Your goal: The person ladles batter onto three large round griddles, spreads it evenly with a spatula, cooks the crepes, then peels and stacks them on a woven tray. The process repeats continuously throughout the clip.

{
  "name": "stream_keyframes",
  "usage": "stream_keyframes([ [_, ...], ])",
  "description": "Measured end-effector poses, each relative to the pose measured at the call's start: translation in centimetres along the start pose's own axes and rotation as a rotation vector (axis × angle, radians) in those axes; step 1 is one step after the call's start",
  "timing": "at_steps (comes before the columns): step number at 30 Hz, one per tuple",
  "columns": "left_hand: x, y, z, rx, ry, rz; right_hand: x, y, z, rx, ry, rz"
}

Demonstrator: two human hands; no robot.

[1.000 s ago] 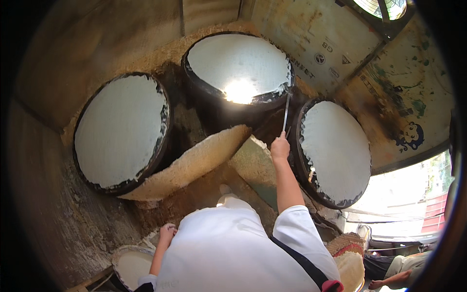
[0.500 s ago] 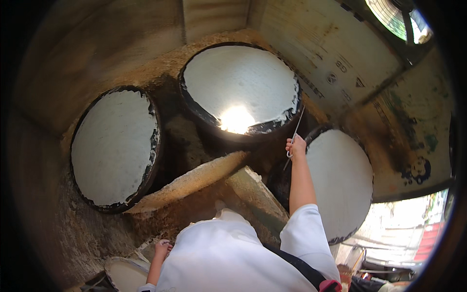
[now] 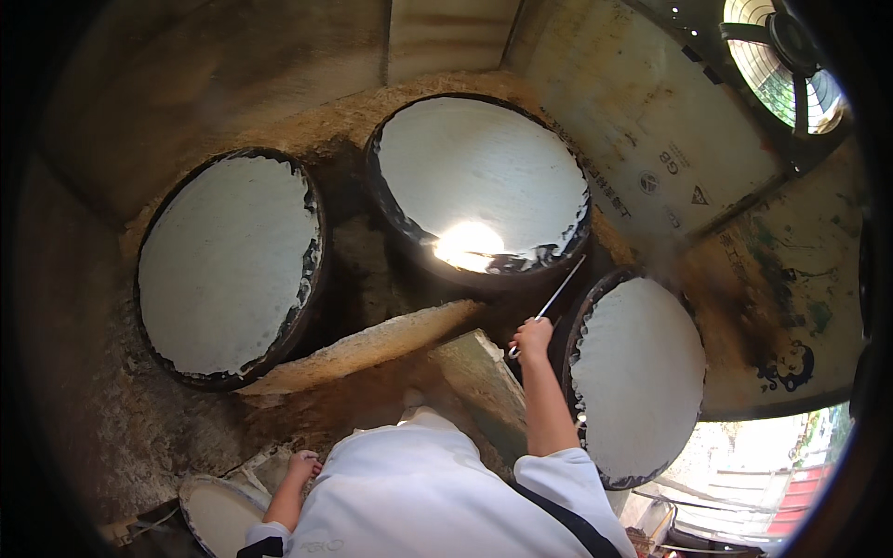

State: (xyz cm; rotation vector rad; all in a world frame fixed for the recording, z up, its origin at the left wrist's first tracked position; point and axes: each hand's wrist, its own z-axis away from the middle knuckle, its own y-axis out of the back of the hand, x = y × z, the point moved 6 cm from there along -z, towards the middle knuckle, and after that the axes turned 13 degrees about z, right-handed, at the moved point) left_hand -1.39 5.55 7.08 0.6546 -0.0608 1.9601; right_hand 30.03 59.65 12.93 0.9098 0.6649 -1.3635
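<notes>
My right hand point(image 3: 532, 338) is closed around a thin metal rod point(image 3: 560, 294) with a looped end below the fist. Its tip lies by the lower right rim of the middle vessel point(image 3: 484, 172), a large dark-rimmed round one with a smooth white surface. To the right stands a similar vessel point(image 3: 637, 381), its white surface ragged along the left edge. A third vessel point(image 3: 223, 270) of this kind is on the left. My left hand point(image 3: 305, 463) hangs low at my left side, fingers curled, with nothing visible in it.
A pale slanting ledge point(image 3: 367, 347) and a flat block point(image 3: 484, 372) lie between me and the vessels. Stained panels point(image 3: 642, 130) enclose the back. A round fan point(image 3: 791, 56) is at the upper right. A smaller round pale container point(image 3: 221, 516) stands near my left hand.
My right hand has moved down and left with the rod, which now tilts more to the right and sits farther from the right vessel. The view has shifted slightly.
</notes>
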Motion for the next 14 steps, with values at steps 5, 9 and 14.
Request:
stream_keyframes([
  [5,-3.0,2.0,-2.1,-0.009,0.037,0.129,1.0,-4.4,11.0,-0.015,0.015,0.042],
  [9,-4.2,2.8,-2.7,-0.019,0.074,0.146,1.6,-8.6,21.8,-0.14,-0.121,0.009],
  [14,-5.6,3.8,-3.2,-0.063,0.009,0.209,4.4,-20.1,37.6,-1.035,0.886,0.592],
])
